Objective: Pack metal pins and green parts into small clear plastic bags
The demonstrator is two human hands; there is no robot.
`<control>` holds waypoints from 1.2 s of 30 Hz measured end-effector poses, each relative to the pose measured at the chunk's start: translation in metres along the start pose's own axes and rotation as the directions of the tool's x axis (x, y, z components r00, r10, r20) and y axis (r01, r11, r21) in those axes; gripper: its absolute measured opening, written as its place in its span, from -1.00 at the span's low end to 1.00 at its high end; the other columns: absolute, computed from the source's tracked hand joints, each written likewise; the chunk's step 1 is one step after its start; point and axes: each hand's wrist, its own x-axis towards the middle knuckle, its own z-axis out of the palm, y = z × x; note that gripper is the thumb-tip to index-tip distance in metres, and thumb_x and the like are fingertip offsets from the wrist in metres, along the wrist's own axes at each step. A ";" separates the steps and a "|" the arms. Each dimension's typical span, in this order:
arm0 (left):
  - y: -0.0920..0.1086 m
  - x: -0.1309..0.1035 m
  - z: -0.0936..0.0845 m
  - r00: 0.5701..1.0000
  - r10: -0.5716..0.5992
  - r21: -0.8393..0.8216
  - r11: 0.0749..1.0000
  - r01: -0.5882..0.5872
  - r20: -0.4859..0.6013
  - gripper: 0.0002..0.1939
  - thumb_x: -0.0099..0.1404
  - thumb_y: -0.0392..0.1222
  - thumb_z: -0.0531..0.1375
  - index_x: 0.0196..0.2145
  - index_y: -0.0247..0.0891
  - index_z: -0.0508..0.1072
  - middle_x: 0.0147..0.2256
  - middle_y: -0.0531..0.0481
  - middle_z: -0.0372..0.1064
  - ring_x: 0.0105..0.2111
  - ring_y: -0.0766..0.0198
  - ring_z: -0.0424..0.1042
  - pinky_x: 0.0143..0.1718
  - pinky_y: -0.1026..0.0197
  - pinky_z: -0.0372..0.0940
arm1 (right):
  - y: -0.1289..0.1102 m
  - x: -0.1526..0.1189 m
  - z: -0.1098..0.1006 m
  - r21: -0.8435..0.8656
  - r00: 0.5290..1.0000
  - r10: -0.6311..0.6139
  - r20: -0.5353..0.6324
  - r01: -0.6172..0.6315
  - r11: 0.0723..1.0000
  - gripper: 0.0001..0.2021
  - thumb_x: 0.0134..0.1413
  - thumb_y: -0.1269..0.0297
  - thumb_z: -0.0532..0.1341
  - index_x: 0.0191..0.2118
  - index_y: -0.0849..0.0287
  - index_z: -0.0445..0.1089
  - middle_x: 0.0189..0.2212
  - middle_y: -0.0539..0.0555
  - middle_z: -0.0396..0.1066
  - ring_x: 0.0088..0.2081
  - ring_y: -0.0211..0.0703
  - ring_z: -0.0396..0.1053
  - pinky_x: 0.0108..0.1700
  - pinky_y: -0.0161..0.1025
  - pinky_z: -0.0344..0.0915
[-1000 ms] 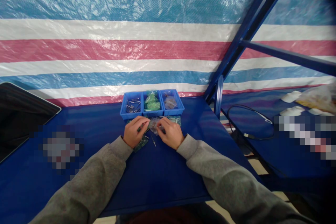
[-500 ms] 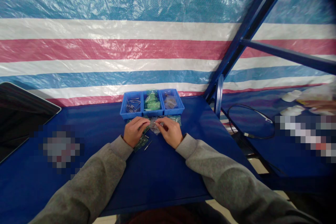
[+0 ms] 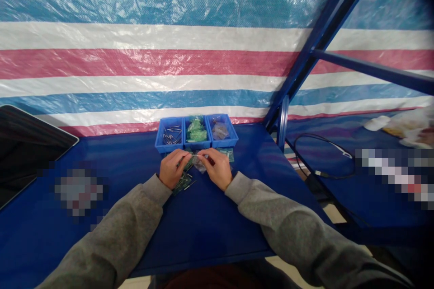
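Note:
My left hand and my right hand are close together just in front of three joined blue bins. Both have thumb and fingers pinched, and what is between them is too small to name. A clear plastic bag lies between and below the fingertips. Green packets and thin metal rods lie beside my left hand. The left bin holds metal rods, the middle bin green packets, and the right bin clear bags.
A dark screen with a pale edge stands at the left, near a blurred patch. A blue metal frame rises at the right. Beyond it, a black cable and plastic bags lie on another blue surface.
My right hand has shifted slightly left, so the fingertips are closer together. The thin rod near my left hand now lies a little higher, nearer the green packets.

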 end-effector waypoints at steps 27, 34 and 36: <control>0.000 0.000 -0.002 0.992 0.122 -0.086 0.988 -0.125 -0.038 -0.88 0.24 -0.27 0.14 -0.28 -0.28 0.45 -0.34 -0.06 0.44 -0.31 0.30 0.41 -0.23 0.24 0.33 | 0.004 -0.002 -0.004 -0.012 1.000 -0.017 0.000 0.017 1.000 -0.80 0.19 0.25 0.06 -0.28 0.18 0.40 -0.39 0.05 0.41 -0.39 -0.25 0.33 -0.27 -0.33 0.24; 0.004 -0.001 -0.005 0.984 0.152 -0.125 0.979 -0.163 -0.089 -0.87 0.22 -0.31 0.15 -0.25 -0.28 0.45 -0.32 -0.06 0.44 -0.31 0.30 0.41 -0.24 0.24 0.35 | 0.005 -0.004 -0.002 -0.027 0.997 -0.073 0.013 0.074 0.997 -0.78 0.19 0.24 0.07 -0.34 0.20 0.41 -0.47 0.04 0.38 -0.41 -0.24 0.31 -0.31 -0.33 0.20; 0.006 -0.001 -0.005 0.984 0.148 -0.121 0.980 -0.160 -0.101 -0.87 0.21 -0.32 0.16 -0.26 -0.29 0.45 -0.32 -0.07 0.42 -0.32 0.31 0.41 -0.25 0.25 0.34 | 0.005 -0.004 -0.002 -0.028 0.997 -0.082 0.006 0.083 0.996 -0.77 0.19 0.23 0.07 -0.37 0.19 0.41 -0.49 0.04 0.36 -0.43 -0.24 0.30 -0.34 -0.33 0.19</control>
